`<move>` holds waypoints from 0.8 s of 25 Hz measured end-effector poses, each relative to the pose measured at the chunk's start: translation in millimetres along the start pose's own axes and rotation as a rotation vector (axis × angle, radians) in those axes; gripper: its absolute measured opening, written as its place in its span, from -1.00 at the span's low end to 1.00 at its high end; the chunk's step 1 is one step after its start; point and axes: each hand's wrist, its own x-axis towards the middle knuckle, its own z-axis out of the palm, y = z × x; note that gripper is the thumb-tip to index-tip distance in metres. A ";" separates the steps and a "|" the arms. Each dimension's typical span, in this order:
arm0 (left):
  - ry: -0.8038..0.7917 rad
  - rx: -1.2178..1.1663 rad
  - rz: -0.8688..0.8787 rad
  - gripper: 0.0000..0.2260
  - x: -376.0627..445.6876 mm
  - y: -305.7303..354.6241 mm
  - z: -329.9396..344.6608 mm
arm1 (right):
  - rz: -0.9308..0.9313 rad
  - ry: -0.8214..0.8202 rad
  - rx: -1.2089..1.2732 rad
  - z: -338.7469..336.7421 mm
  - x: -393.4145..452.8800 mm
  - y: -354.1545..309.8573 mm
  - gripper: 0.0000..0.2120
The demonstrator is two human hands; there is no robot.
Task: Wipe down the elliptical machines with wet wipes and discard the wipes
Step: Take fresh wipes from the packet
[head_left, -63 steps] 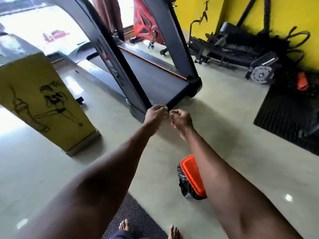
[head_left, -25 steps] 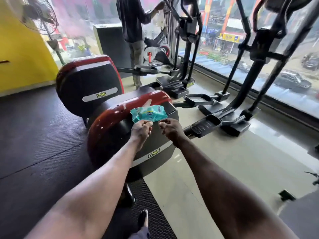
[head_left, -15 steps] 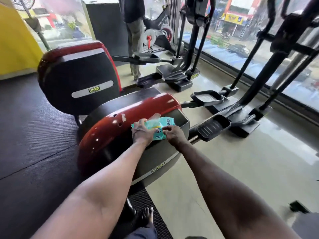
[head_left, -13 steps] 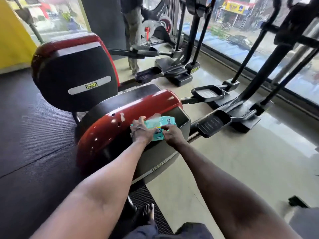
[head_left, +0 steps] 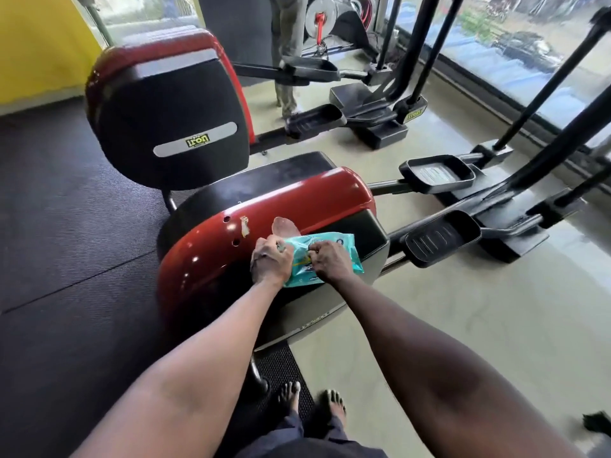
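A teal pack of wet wipes (head_left: 334,251) lies on the red and black flywheel housing (head_left: 297,200) of the nearest elliptical machine. Its flap (head_left: 283,225) stands open at the pack's far left end. My left hand (head_left: 269,264) grips the left end of the pack. My right hand (head_left: 327,261) pinches at the middle of the pack, fingers curled on its top. What lies under those fingers is hidden. The machine's black pedals (head_left: 441,238) stretch out to the right.
A second elliptical with a red and black housing (head_left: 168,107) stands behind on the left. A person's legs (head_left: 286,47) stand beyond it. Black rubber matting (head_left: 59,226) covers the left floor. Windows (head_left: 529,44) run along the right. My bare feet (head_left: 310,404) stand beside the machine's base.
I turned from the treadmill to the elliptical. Both hands reached the wipes pack and took hold of it; my view has since moved closer and lower.
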 end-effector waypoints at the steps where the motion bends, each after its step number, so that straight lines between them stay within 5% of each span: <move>1: 0.005 0.002 -0.002 -0.73 -1.2 0.0 2.5 | 0.002 -0.009 0.009 2.3 2.0 0.0 -0.82; 11: 0.004 0.015 0.024 -0.71 -8.1 -1.3 10.3 | -0.006 0.072 -0.013 18.7 3.7 -3.9 -0.80; 20: -0.004 0.093 0.113 -0.57 -14.6 5.5 8.3 | 0.025 0.058 0.323 4.7 0.1 2.3 -0.88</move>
